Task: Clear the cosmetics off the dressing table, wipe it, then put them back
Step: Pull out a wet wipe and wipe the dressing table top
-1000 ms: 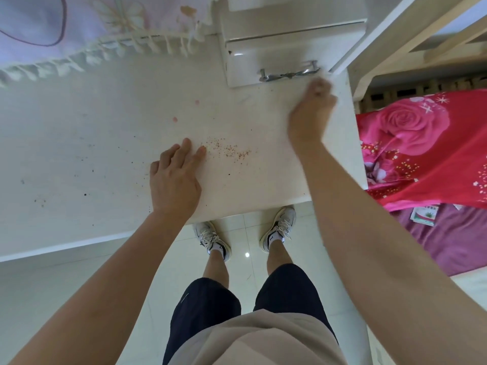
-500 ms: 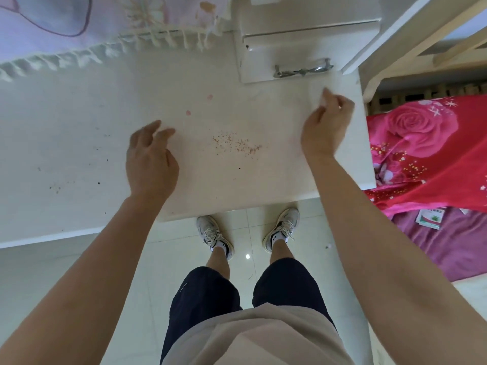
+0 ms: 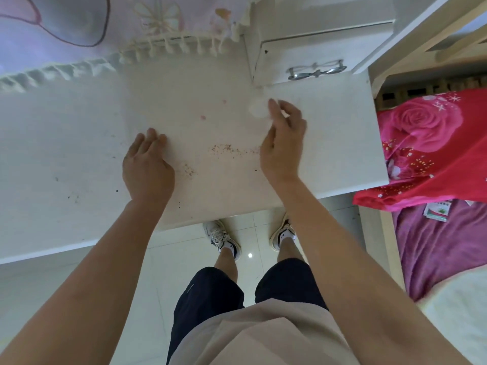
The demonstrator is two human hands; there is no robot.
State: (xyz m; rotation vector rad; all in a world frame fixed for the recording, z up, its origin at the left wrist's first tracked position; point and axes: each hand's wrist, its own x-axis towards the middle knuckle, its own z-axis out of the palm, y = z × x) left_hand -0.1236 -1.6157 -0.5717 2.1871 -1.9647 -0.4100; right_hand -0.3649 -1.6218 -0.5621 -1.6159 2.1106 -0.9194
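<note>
The white dressing table carries no cosmetics. Reddish-brown crumbs and two small pink spots mark its middle, and dark specks dot its left part. My left hand lies palm down on the top, just left of the crumbs. Just above the crumbs, my right hand pinches a small round white pad, blurred, at its fingertips low over the table.
A white drawer unit with a metal handle stands at the table's back right. A fringed pastel cloth hangs along the back. A bed with a pink rose blanket adjoins the right edge; a small packet lies on it.
My right hand came away from the drawer handle, leftward and nearer, and now shows a white pad at its fingertips. My left hand lifted, shifted and settled flat again.
</note>
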